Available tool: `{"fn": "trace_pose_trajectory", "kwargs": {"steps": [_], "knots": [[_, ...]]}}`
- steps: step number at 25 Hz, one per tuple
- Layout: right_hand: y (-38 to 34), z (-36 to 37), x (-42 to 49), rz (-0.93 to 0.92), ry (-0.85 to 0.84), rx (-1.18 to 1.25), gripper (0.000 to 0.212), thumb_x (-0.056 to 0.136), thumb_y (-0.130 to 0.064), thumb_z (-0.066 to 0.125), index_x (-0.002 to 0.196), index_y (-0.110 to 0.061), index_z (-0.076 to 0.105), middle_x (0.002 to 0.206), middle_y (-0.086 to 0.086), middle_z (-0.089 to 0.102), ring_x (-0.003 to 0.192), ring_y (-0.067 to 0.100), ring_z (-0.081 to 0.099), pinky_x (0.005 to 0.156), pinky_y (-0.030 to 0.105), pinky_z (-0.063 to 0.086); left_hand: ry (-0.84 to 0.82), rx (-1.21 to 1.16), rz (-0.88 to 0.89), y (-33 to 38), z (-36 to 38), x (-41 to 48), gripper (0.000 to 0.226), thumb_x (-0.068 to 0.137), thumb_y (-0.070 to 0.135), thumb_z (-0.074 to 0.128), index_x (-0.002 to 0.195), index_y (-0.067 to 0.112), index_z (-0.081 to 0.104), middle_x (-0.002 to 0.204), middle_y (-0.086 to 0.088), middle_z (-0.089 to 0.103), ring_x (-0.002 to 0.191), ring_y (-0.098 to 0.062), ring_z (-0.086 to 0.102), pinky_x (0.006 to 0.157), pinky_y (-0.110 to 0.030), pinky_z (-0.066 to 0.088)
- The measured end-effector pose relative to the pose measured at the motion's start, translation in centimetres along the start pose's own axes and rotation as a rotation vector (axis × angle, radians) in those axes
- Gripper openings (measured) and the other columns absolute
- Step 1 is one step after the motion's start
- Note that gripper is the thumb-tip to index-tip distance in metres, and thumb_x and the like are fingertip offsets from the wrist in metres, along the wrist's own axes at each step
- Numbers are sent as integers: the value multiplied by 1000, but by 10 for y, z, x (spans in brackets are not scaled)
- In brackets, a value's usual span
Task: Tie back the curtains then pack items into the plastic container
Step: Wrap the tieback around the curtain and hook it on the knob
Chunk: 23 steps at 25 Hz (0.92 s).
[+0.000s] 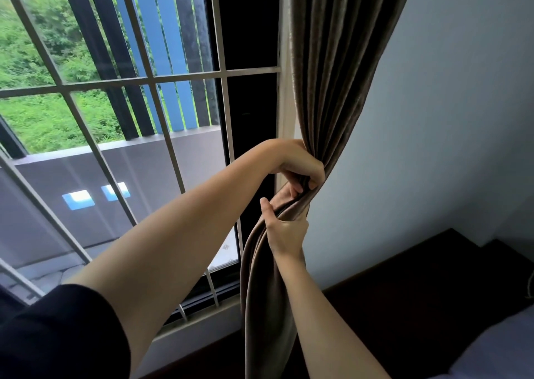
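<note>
A brown curtain (332, 60) hangs at the right edge of the window, gathered into a narrow bunch at mid height. My left hand (294, 164) grips the bunch from the left, fingers curled round the fabric. Just below it, my right hand (284, 231) holds the lower folds, thumb up along the cloth. The curtain's lower part (260, 306) falls down past the sill. No tie-back band or plastic container is in sight.
A window with a white metal grille (150, 80) fills the left. A pale wall (433, 118) stands to the right of the curtain. Dark wooden furniture (419, 292) sits below at the right, with pale bedding (497, 349) at the bottom corner.
</note>
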State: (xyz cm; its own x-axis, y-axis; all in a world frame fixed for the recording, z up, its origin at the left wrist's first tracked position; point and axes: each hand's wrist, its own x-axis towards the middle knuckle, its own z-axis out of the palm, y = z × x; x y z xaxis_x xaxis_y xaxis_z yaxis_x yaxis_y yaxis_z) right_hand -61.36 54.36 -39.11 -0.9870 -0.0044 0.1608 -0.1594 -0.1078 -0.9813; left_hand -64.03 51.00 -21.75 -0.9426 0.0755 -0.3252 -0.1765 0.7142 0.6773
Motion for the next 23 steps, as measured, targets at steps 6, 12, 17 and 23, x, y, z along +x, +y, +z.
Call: {"fn": "trace_pose_trajectory", "kwargs": {"steps": [6,12,17,23], "knots": [[9,-52,21,-75,17,-176,53,72,-12,74,120,-21,54,87,-14,65,78,-4,63,71,8,50,-161,-469,129,-47,-3,0,44,73,-16,60,114,-1,59,107,-17,67,89,-30,69,80,-33,58],[13,-107,61,-123,-4,-197,46,72,-4,72,115,-8,59,97,1,69,92,8,67,82,20,55,371,-647,-34,-118,62,65,25,88,-1,52,109,5,62,95,-6,61,81,-25,68,81,-35,58],[6,-139,87,-166,-87,-207,37,73,6,70,105,-8,59,91,1,66,83,-1,65,68,8,49,502,-189,-173,-129,111,120,20,88,18,53,84,3,65,91,-15,68,95,-33,64,79,-34,52],[3,-170,131,-190,-138,-235,38,73,10,69,87,-24,60,80,-1,68,73,5,68,62,12,51,604,-185,-263,-125,130,192,35,92,34,52,113,6,57,105,-12,66,94,-28,62,75,-30,49]]}}
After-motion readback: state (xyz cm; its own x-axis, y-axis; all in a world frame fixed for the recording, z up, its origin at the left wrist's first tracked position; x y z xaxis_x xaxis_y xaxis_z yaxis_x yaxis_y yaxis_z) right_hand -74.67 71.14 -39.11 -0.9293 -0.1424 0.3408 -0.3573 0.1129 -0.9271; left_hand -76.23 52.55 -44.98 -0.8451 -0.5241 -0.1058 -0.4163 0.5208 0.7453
